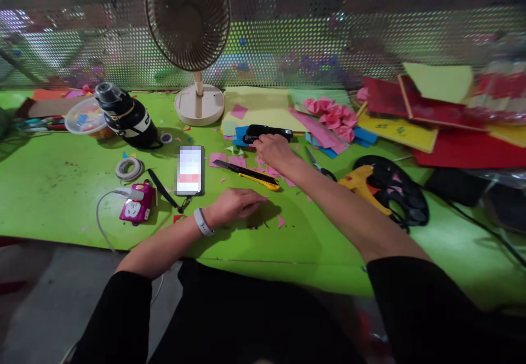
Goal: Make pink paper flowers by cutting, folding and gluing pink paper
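My right hand [273, 151] reaches across the table with its fingers closed on a black stapler [272, 130], which lies at the front edge of stacked paper sheets. My left hand [235, 205] rests low over the table, fingers curled and pressed together; whether something small is in them is hidden. Between the hands lies a yellow and black utility knife [259, 178], with pink paper scraps [237, 161] around it. Scissors [320, 166] are partly behind my right forearm. A phone [189, 170] with a lit, blurred screen lies left of the knife.
A fan [199, 103] stands at the back against a perforated metal screen. Leftward are a black bottle [131, 120], a tape roll [129, 169] and a purple plug adapter [137, 205] with a cable. Rightward are pink paper flowers [331, 117], red cards [464, 147] and a black palette-shaped object [413, 197].
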Action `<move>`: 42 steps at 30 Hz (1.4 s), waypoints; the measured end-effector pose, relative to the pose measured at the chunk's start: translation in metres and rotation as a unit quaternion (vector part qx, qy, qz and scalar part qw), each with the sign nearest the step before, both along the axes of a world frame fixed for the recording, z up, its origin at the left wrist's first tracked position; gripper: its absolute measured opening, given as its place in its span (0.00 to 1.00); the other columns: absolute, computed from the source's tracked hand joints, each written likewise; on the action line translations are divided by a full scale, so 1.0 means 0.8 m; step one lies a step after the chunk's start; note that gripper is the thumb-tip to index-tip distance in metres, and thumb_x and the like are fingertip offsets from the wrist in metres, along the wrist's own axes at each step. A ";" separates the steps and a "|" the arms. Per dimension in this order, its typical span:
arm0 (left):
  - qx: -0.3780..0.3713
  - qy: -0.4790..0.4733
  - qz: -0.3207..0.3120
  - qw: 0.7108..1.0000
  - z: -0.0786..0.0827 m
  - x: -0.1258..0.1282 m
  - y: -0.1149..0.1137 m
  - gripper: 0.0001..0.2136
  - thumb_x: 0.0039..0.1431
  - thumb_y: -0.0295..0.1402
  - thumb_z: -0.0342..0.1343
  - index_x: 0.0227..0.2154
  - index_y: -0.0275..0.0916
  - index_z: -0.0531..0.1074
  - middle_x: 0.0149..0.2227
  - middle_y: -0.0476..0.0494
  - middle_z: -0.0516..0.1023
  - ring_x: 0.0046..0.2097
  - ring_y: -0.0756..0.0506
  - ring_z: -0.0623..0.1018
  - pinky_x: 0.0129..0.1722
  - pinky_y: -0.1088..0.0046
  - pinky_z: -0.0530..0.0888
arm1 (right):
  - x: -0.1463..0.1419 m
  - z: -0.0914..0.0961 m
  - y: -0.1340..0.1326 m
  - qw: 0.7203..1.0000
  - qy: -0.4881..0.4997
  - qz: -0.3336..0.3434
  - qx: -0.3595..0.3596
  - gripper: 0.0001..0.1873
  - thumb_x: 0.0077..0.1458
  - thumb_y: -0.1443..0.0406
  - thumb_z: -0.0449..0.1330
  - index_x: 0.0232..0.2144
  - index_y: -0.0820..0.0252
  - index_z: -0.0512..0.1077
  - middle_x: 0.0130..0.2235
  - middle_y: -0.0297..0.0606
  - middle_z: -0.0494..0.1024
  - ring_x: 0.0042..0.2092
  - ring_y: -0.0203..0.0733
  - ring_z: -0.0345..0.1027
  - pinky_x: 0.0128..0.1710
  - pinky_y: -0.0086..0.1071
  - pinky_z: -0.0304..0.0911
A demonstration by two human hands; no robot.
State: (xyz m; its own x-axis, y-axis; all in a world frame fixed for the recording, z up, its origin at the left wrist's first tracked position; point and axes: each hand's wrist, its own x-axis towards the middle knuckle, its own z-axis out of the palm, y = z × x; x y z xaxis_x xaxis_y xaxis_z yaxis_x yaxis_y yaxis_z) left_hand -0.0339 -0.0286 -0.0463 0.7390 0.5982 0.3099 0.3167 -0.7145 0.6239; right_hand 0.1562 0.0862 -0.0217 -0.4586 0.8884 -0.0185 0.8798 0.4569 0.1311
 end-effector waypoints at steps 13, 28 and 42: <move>-0.398 -0.239 0.107 0.879 0.008 0.007 0.004 0.17 0.62 0.41 0.59 0.47 0.34 0.77 0.45 0.34 0.82 0.45 0.44 0.82 0.49 0.63 0.77 | 0.037 0.053 -0.033 0.966 0.257 0.001 0.015 0.17 0.65 0.60 0.52 0.42 0.59 0.80 0.43 0.45 0.81 0.43 0.47 0.73 0.41 0.37 0.64; -0.609 -0.366 0.197 0.676 0.004 0.011 0.011 0.11 0.60 0.39 0.63 0.40 0.35 0.77 0.41 0.40 0.83 0.39 0.48 0.81 0.43 0.68 0.78 | 0.036 0.016 -0.133 0.983 0.167 0.078 -0.003 0.21 0.69 0.64 0.46 0.51 0.54 0.78 0.48 0.46 0.81 0.47 0.48 0.73 0.46 0.44 0.68; -0.579 -0.326 0.165 0.729 0.013 0.011 0.008 0.13 0.64 0.35 0.59 0.49 0.39 0.76 0.44 0.38 0.83 0.44 0.44 0.83 0.51 0.61 0.77 | 0.047 0.006 -0.076 0.980 0.184 -0.025 -0.066 0.27 0.67 0.65 0.47 0.67 0.61 0.60 0.63 0.47 0.70 0.58 0.50 0.69 0.55 0.47 0.67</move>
State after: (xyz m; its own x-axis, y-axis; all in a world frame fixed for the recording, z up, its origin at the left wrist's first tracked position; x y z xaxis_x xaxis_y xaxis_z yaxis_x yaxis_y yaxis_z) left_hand -0.0248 -0.0224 -0.0358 0.4168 0.8493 -0.3241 -0.2814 0.4596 0.8424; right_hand 0.1938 0.0255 -0.0171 -0.4107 0.9114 0.0246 0.8784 0.4028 -0.2573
